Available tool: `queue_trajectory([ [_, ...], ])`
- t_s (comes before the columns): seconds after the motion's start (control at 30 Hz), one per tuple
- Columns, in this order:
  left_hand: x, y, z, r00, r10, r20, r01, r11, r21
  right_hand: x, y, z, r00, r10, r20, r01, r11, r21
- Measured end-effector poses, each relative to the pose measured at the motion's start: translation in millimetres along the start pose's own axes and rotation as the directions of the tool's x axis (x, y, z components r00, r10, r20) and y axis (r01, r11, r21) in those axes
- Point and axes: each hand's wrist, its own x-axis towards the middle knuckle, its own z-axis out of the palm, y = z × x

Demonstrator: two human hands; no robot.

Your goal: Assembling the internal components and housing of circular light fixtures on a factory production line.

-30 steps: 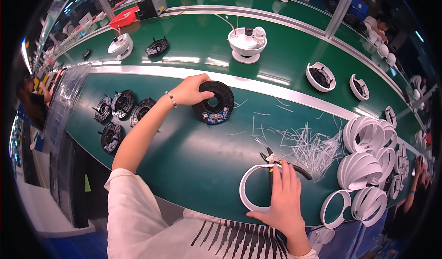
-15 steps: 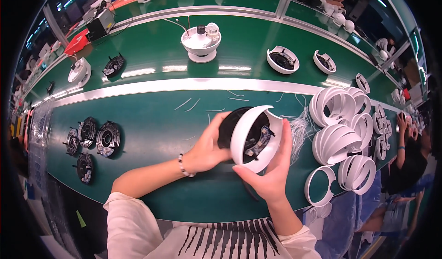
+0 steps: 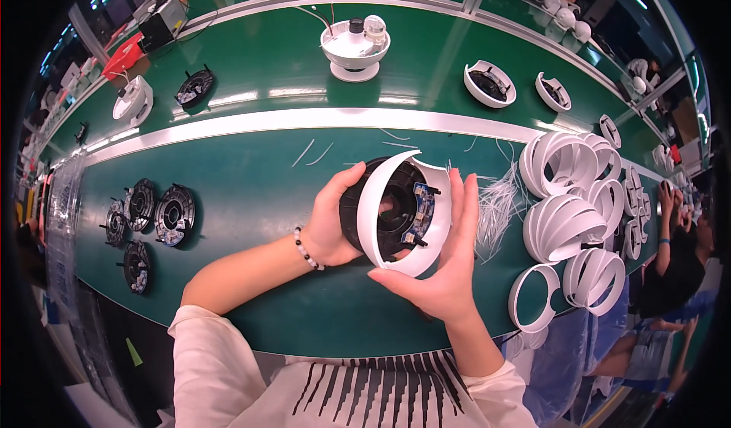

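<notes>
Hands hold one assembly above the green table [image 3: 251, 192]. Left hand [image 3: 331, 218] wraps closed around the back of the black round module [image 3: 396, 213], thumb on its top edge. Right hand [image 3: 445, 264] grips the white ring housing [image 3: 384, 207], which sits around the front of the module, tilted. Near on the right lie thin white cable ties [image 3: 499, 207] and a pile of white ring housings [image 3: 571, 199]. Three black modules [image 3: 152, 218] lie well apart on the left
</notes>
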Motion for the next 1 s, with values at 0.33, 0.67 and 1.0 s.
queue_trajectory([
  [0.33, -14.1, 3.0, -6.8, 0.942, 0.030, 0.335, -0.078, 0.988, 0.131, 5.8, -3.2, 14.7, 0.978, -0.156, 0.137, 0.207, 0.786, -0.582],
  [0.67, -32.2, 17.4, -13.2, 0.940, 0.060, 0.336, -0.115, 0.983, 0.145, 1.1, -1.2, 42.4, 0.987, -0.145, 0.075, 0.161, 0.785, -0.599],
  [1.0, -10.8, 70.0, -29.5, 0.929, 0.347, -0.132, -0.342, 0.938, 0.056, -1.5, 7.3, 60.5, 0.973, -0.180, 0.142, 0.230, 0.734, -0.640],
])
